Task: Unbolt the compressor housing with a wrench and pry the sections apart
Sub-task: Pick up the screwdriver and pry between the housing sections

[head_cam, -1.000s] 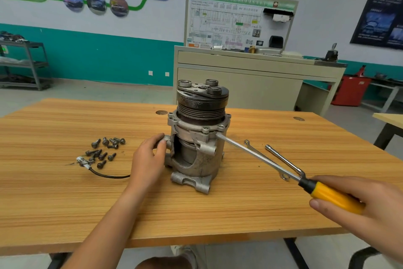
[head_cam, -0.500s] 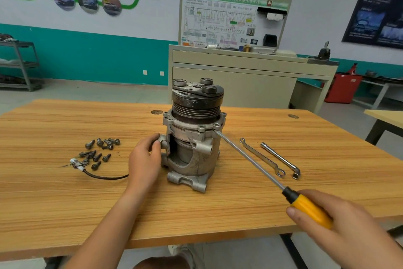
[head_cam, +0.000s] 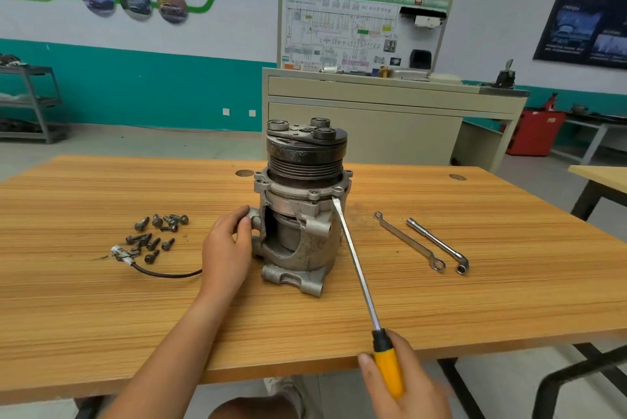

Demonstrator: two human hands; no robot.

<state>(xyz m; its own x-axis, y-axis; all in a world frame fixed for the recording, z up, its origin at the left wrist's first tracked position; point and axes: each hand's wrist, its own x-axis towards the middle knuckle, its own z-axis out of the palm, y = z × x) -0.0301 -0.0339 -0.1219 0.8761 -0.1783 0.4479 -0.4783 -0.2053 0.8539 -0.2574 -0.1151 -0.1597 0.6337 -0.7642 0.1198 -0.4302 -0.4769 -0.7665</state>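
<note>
The grey compressor [head_cam: 298, 235] stands upright on the wooden table [head_cam: 475, 310], its dark pulley on top. My left hand [head_cam: 225, 249] grips a lug on the compressor's left side. My right hand [head_cam: 403, 384] holds the yellow handle of a long screwdriver [head_cam: 356, 266]. Its flat tip sits at the seam under the upper flange on the housing's right side. Two wrenches [head_cam: 410, 242] lie on the table to the right of the compressor. Several loose bolts [head_cam: 156, 232] lie to its left.
A small connector with a black cable [head_cam: 163, 272] lies beside the bolts. A grey cabinet [head_cam: 373, 120] with a wiring board stands behind the table. A metal shelf [head_cam: 30, 103] is at far left, another table edge [head_cam: 597, 177] at far right.
My right hand has swung the screwdriver handle from the right toward me and down, so the shaft now runs steeply. The tip stays at the housing seam. My left hand keeps its grip.
</note>
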